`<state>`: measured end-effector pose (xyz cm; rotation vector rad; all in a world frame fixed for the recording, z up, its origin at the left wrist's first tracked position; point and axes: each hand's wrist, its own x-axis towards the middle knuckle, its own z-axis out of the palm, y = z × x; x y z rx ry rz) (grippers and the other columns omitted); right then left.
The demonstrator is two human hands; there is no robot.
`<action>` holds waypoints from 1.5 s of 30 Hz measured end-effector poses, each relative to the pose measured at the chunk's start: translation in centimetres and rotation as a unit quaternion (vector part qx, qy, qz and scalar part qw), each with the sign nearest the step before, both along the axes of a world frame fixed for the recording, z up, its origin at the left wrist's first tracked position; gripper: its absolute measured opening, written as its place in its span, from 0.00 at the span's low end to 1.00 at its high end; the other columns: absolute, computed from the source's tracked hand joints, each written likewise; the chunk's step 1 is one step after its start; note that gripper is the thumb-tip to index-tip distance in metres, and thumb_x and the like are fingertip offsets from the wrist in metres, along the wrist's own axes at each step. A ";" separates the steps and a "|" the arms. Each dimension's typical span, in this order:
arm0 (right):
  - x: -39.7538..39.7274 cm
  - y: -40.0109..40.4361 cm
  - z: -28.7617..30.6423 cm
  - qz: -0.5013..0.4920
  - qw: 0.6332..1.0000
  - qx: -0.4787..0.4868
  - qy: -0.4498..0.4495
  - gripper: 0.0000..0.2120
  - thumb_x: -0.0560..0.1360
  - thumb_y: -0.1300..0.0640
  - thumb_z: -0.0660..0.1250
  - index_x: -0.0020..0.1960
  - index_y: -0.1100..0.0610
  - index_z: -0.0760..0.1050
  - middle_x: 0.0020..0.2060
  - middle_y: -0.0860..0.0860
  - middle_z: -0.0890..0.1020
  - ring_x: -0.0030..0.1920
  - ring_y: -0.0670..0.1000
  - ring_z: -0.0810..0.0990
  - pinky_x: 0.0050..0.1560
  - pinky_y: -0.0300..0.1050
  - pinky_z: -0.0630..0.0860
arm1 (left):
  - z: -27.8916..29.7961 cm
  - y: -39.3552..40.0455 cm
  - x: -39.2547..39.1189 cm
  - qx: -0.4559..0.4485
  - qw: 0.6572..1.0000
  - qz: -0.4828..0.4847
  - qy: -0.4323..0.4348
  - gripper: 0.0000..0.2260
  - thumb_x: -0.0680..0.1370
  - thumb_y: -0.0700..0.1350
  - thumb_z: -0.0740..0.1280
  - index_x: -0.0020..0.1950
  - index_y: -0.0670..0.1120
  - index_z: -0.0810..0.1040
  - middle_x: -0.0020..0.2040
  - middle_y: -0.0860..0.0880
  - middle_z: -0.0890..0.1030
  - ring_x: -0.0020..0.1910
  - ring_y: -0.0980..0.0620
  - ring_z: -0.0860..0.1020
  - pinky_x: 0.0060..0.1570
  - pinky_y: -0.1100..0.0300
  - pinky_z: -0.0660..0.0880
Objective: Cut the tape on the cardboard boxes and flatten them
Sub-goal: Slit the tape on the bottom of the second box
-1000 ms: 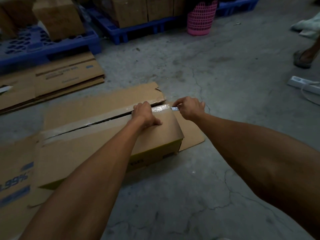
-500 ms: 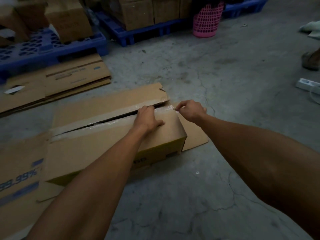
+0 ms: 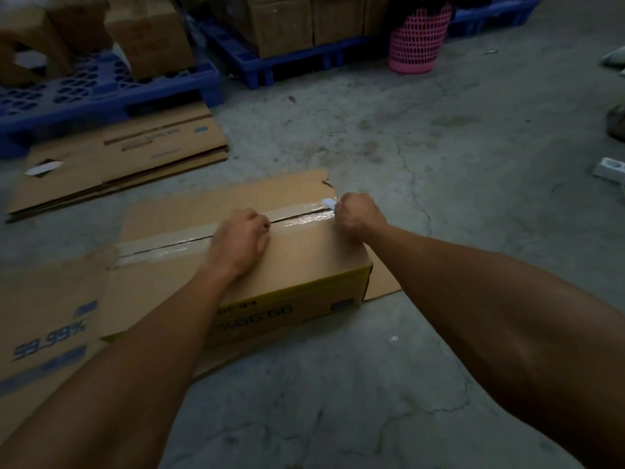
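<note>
- Our cardboard box (image 3: 297,262) sits on the concrete floor (image 3: 372,384), resting on flattened cardboard (image 3: 44,319), its top seam covered by clear tape (image 3: 304,216).
- Our left hand (image 3: 241,243) presses on the box top at the seam, fingers curled down against the cardboard; this grip pins the box and grasps nothing loose.
- Our right hand (image 3: 358,211) is clenched at the seam's right end, its grip closed around a small white tool (image 3: 328,202) whose tip meets the tape.
- The seam shows a dark slit on both sides of the left hand.
- More flattened boxes (image 3: 125,160) lie farther back near blue pallets (image 3: 101,93).
</note>
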<state>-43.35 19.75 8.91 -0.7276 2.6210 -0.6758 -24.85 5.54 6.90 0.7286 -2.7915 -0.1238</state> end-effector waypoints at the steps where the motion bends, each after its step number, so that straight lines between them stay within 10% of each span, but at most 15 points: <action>1: 0.4 -0.4 -0.1 0.005 1.000 0.023 0.003 0.23 0.80 0.44 0.57 0.66 0.59 0.74 0.66 0.60 0.72 0.65 0.63 0.73 0.64 0.54 0.70 | -0.1 -1.1 1.4 -0.022 0.998 0.048 -0.018 0.17 0.79 0.54 0.65 0.66 0.49 0.76 0.64 0.45 0.76 0.62 0.44 0.73 0.61 0.47 0.71; 5: 2.1 -1.5 -0.6 0.003 0.993 0.102 0.060 0.23 0.82 0.47 0.57 0.71 0.58 0.69 0.71 0.60 0.64 0.71 0.61 0.63 0.68 0.55 0.63 | -0.8 -5.7 7.8 0.066 0.941 0.324 -0.066 0.41 0.73 0.72 0.61 0.79 0.52 0.57 0.79 0.40 0.56 0.77 0.35 0.54 0.71 0.32 0.51; 8: 3.3 -2.1 -1.2 -0.004 0.988 0.128 0.089 0.24 0.81 0.44 0.56 0.70 0.58 0.70 0.71 0.60 0.64 0.70 0.61 0.63 0.68 0.54 0.61 | -1.2 -7.2 11.0 0.225 0.866 0.446 -0.021 0.53 0.65 0.78 0.62 0.80 0.51 0.49 0.78 0.35 0.54 0.75 0.31 0.56 0.69 0.31 0.55; 16: 3.0 -3.2 -1.1 -0.063 0.981 0.164 0.087 0.27 0.82 0.43 0.54 0.75 0.58 0.66 0.75 0.61 0.61 0.74 0.64 0.59 0.74 0.57 0.51 | 0.4 -7.7 9.1 0.241 0.898 0.367 -0.015 0.48 0.70 0.71 0.66 0.80 0.50 0.48 0.70 0.38 0.72 0.61 0.34 0.77 0.58 0.39 0.76; 21: 2.1 -1.8 -1.2 -0.135 0.972 0.184 0.062 0.28 0.82 0.44 0.53 0.76 0.58 0.64 0.77 0.61 0.59 0.75 0.69 0.55 0.75 0.61 0.44 | 1.2 -3.9 4.6 0.483 0.818 0.314 -0.006 0.36 0.79 0.67 0.56 0.60 0.33 0.76 0.38 0.38 0.83 0.29 0.43 0.82 0.25 0.58 0.78; 24: 1.5 -0.2 -1.5 -0.193 0.965 0.172 0.042 0.27 0.82 0.44 0.52 0.76 0.58 0.63 0.78 0.60 0.55 0.76 0.69 0.51 0.75 0.61 0.40 | 0.6 -2.9 1.8 0.378 0.869 0.318 0.037 0.31 0.78 0.63 0.61 0.69 0.39 0.69 0.59 0.39 0.79 0.53 0.38 0.81 0.42 0.49 0.81; 28: 1.6 2.2 -2.4 -0.331 0.938 0.098 -0.035 0.27 0.83 0.48 0.48 0.79 0.58 0.56 0.79 0.60 0.47 0.77 0.69 0.46 0.75 0.65 0.41 | -0.4 -4.0 -0.4 0.240 0.944 0.228 0.005 0.36 0.77 0.61 0.65 0.79 0.50 0.56 0.78 0.43 0.59 0.76 0.41 0.58 0.69 0.41 0.60; 38: -1.4 4.8 -1.2 -0.297 0.949 -0.100 0.020 0.20 0.83 0.49 0.56 0.67 0.61 0.72 0.72 0.60 0.65 0.70 0.62 0.68 0.69 0.52 0.63 | -1.1 -4.1 -2.2 0.192 0.954 0.222 -0.060 0.31 0.76 0.67 0.60 0.70 0.47 0.70 0.67 0.40 0.74 0.66 0.37 0.71 0.62 0.45 0.69; 45: -3.4 3.8 -1.4 -0.262 0.965 0.001 -0.019 0.29 0.81 0.40 0.57 0.70 0.61 0.71 0.69 0.62 0.71 0.69 0.63 0.70 0.68 0.55 0.66 | 0.3 -1.2 -2.5 0.371 0.896 0.183 -0.163 0.29 0.81 0.64 0.55 0.63 0.40 0.76 0.55 0.39 0.80 0.41 0.43 0.79 0.31 0.56 0.73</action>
